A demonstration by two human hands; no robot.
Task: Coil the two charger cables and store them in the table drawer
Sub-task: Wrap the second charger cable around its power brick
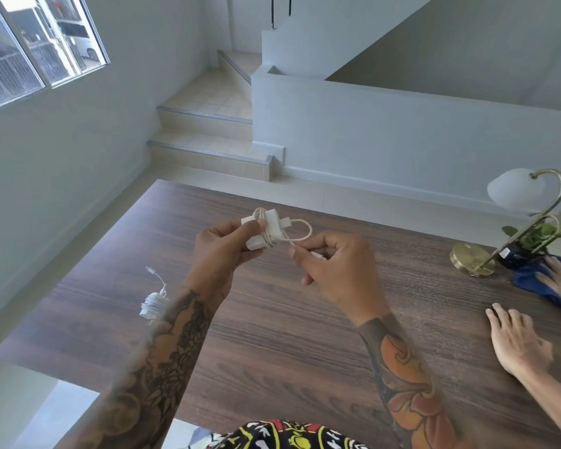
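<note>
Charger [266,228] white, cable wrapped round brick, no readable branding. Left hand [222,246] grips brick; right hand [334,270] pinches cable end. Second coiled charger [153,304] on table [272,335], 9 o'clock.

Pale walls [78,163], bright window [36,50] upper left; tiled stairs [208,131], dark wood table [272,319], brass lamp [525,218]

Both forearms are bare, with no sleeves in view, and both carry dense tattoos from just below the wrist down. The left forearm [162,361], in the lower left of the frame, bears dark black-and-grey floral and scroll work. The right forearm [402,374], lower centre-right, shows orange and red shapes with dark outlines. At the bottom edge a patterned garment [285,435] appears, black with yellow, red and white motifs.
</note>
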